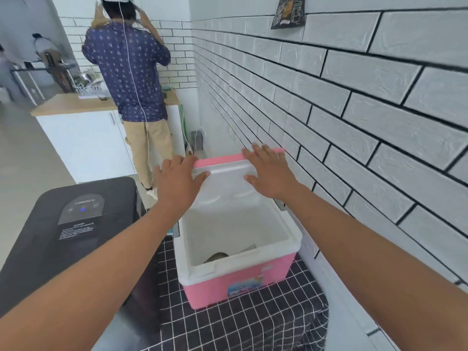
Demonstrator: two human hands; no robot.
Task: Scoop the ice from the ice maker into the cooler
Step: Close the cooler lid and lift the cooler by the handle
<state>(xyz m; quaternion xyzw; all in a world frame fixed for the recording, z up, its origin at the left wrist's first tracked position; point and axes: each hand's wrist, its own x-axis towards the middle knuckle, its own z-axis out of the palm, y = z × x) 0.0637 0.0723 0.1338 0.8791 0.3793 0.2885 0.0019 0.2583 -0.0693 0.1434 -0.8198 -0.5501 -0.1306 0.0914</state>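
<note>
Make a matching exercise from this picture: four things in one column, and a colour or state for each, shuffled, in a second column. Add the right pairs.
Things
1. cooler lid
2. ice maker
3. cooler
4. cloth

Descriptions
A. black, lid shut
B. black with a white grid
C. raised, held at its top edge by both hands
D. pink outside, white inside

Pairs: 1-C, 2-A, 3-D, 4-B

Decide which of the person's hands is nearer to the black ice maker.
Left. The left hand holds the raised cooler lid at its left end, on the side next to the ice maker; the right hand holds the lid's far end, by the wall.
</note>
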